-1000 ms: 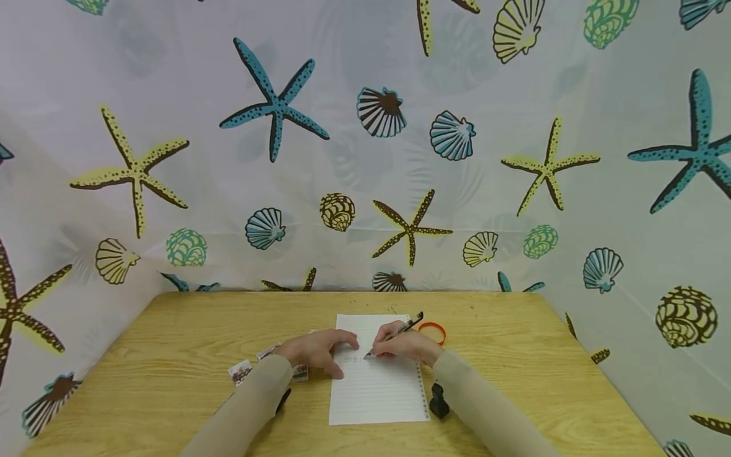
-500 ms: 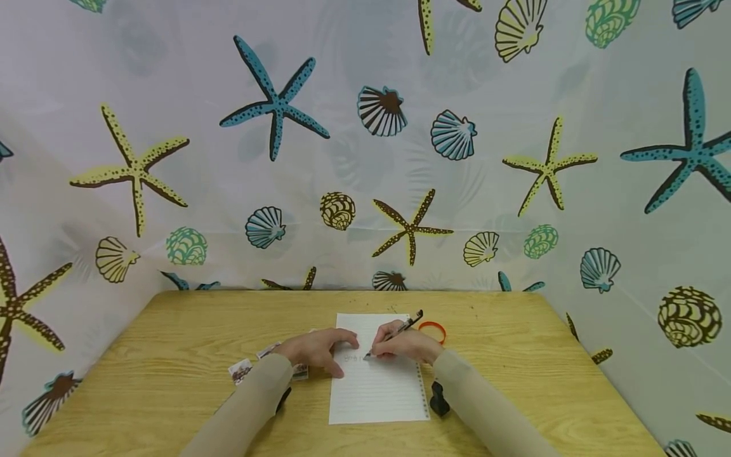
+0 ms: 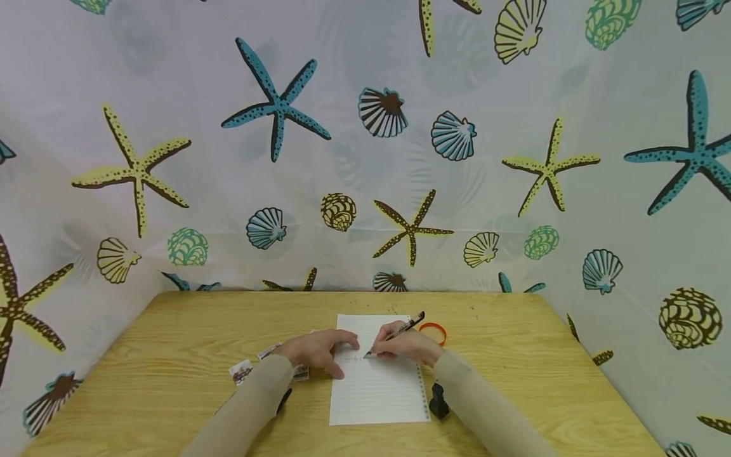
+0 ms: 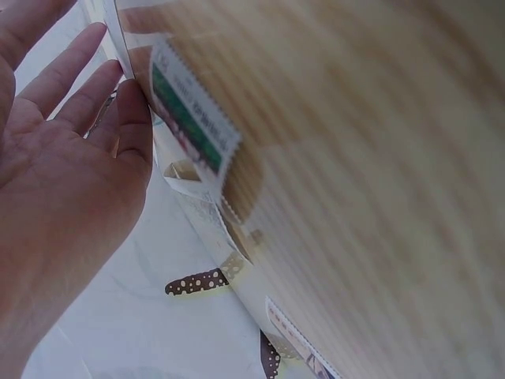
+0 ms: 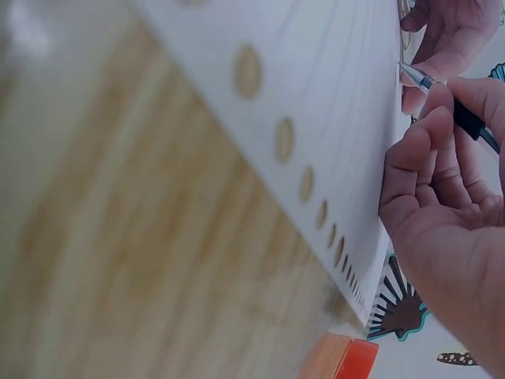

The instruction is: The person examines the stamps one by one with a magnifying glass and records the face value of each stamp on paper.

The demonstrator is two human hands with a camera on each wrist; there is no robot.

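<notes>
A sheet of lined paper [image 3: 379, 393] with punched holes down its right edge lies on the table. My right hand [image 3: 404, 343] rests on it and pinches a black-gripped pen [image 3: 408, 322] between thumb and fingers. The pen tip is at the end of a short line of handwriting [image 3: 352, 359] near the upper part of the sheet. My left hand [image 3: 315, 351] lies at the paper's left edge with its fingers spread and relaxed, thumb on the margin. In the left wrist view, a postage stamp [image 4: 189, 118] with perforated edges lies on the table close to that hand.
Several small stamps [image 3: 241, 371] lie left of the paper, partly hidden by my left hand and sleeve. A red-orange ring-shaped band [image 3: 433, 332] lies behind my right wrist. Small black objects [image 3: 438, 402] show beside both sleeves. A shell-patterned curtain [image 3: 337, 152] surrounds the wooden table [image 3: 200, 324].
</notes>
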